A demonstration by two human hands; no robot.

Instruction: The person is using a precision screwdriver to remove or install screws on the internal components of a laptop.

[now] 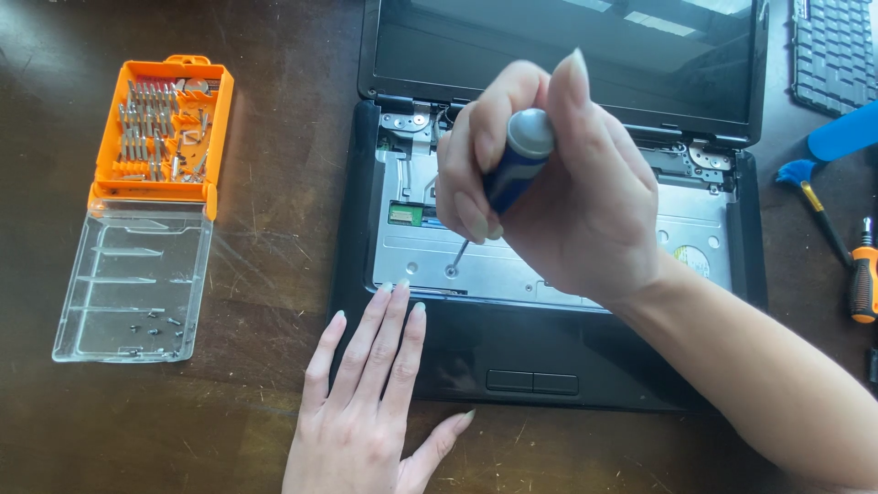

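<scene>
At frame centre, the right hand point(567, 192) clenches a blue-handled screwdriver point(514, 165), its tip on a screw in the opened laptop point(549, 265). The left hand point(366, 402) lies flat and released on the laptop's lower edge.

At the upper left of the frame an orange bit case point(165, 128) lies open on the dark wooden surface point(183, 430), rows of metal bits in it. Its clear lid point(133, 284) folds out below, with a few tiny dark specks, probably screws point(151, 322). At the upper right lies a detached black keyboard point(834, 50). Below it sit a blue brush point(809, 187) and an orange-handled screwdriver point(862, 279).
</scene>
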